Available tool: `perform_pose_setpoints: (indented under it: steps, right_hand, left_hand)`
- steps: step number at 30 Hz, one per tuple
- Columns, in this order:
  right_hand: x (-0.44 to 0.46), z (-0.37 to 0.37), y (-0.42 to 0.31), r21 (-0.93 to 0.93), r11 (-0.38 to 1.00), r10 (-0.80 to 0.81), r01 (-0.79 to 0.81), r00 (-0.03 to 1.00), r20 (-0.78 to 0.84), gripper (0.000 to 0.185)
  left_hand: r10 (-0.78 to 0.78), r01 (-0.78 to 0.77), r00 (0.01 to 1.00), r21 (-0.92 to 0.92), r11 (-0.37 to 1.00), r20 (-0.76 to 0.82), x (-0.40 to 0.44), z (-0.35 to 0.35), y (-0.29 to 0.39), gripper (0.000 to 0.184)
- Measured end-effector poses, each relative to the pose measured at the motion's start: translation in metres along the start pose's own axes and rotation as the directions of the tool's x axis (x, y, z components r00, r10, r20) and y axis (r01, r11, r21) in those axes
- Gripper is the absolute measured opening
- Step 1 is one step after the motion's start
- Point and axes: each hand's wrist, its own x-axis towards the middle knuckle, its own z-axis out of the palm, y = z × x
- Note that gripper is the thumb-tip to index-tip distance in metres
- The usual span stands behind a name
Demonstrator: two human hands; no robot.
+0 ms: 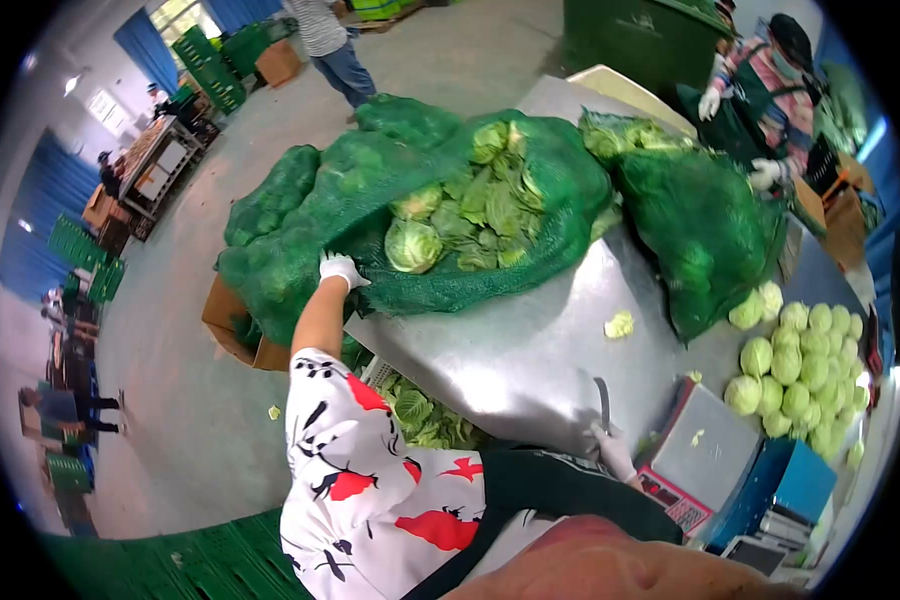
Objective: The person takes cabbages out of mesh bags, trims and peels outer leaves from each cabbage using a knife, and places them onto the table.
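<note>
My left hand point(342, 270), in a white glove, grips the edge of an open green mesh bag point(450, 293) at the bag's left side. Inside the bag's opening lie several cabbages point(412, 246) and loose green leaves point(500, 205). My right hand point(613, 450), also white-gloved, is low on the right, closed around a curved knife point(602, 400) whose blade points away from me over the metal table point(530, 350). A small piece of pale leaf point(619, 324) rests on the table beyond the knife.
A second full mesh bag point(695, 235) stands at the right, with a co-worker point(770, 95) behind it. Pale trimmed cabbages point(810, 370) are piled at the far right beside a scale point(700, 445) and a blue box point(805, 485). Leaves point(420, 410) fill a crate below the table.
</note>
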Motion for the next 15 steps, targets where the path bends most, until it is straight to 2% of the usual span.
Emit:
perform_pose_setpoints:
  steps: [2,4,5,6,7,8,9,10,11,12,13,15]
  right_hand:
    - [0.009,0.004,0.008,0.057,0.998,0.04,-0.039,0.999,-0.019,0.036]
    - [0.009,0.015,0.004,0.087,0.995,0.054,-0.052,0.998,-0.018,0.037]
    - [0.009,0.02,0.0,0.093,0.994,0.058,-0.057,0.998,-0.017,0.037]
    - [0.011,0.024,-0.002,0.07,0.996,0.051,-0.049,0.999,-0.019,0.037]
    - [0.01,0.027,-0.003,0.041,0.998,0.047,-0.046,0.999,-0.019,0.037]
    - [0.01,0.03,-0.003,0.006,0.999,0.042,-0.042,0.999,-0.01,0.037]
    - [0.009,0.034,-0.006,0.035,0.998,0.06,-0.059,0.998,-0.009,0.037]
    - [0.009,0.039,-0.013,0.018,0.997,0.074,-0.074,0.997,-0.009,0.037]
    - [0.006,0.043,-0.022,-0.003,0.996,0.09,-0.09,0.996,-0.007,0.037]
    - [0.006,0.047,-0.026,-0.026,0.994,0.107,-0.107,0.994,-0.011,0.038]
    - [0.014,0.045,-0.017,-0.023,0.995,0.092,-0.092,0.996,0.004,0.038]
    - [0.016,0.047,-0.019,-0.076,0.993,0.092,-0.09,0.996,0.023,0.04]
  left_hand:
    - [0.128,-0.115,0.969,-0.076,0.991,0.209,-0.004,-0.037,0.019,0.072]
    - [0.224,-0.256,0.964,-0.264,0.93,-0.145,0.001,-0.046,0.048,0.053]
    - [0.273,-0.385,0.89,-0.282,0.879,-0.365,0.001,-0.059,0.066,0.046]
    - [0.292,-0.509,0.771,-0.273,0.816,-0.566,-0.005,-0.079,0.088,0.039]
    - [0.267,-0.556,0.758,-0.374,0.743,-0.596,-0.021,-0.115,0.112,0.037]
    - [0.201,-0.735,0.598,-0.431,0.524,-0.776,-0.015,-0.119,0.138,0.041]
    - [0.204,-0.77,0.578,-0.446,0.456,-0.79,-0.008,-0.132,0.163,0.053]
    - [0.256,-0.759,0.617,-0.475,0.445,-0.744,-0.012,-0.157,0.181,0.067]
    - [0.231,-0.809,0.567,-0.481,0.339,-0.791,0.002,-0.166,0.205,0.082]
    - [0.176,-0.815,0.57,-0.524,0.249,-0.803,0.01,-0.18,0.224,0.092]
    - [0.181,-0.826,0.555,-0.512,0.237,-0.812,0.01,-0.201,0.235,0.101]
    - [0.21,-0.712,0.687,-0.587,0.386,-0.695,0.028,-0.214,0.271,0.118]
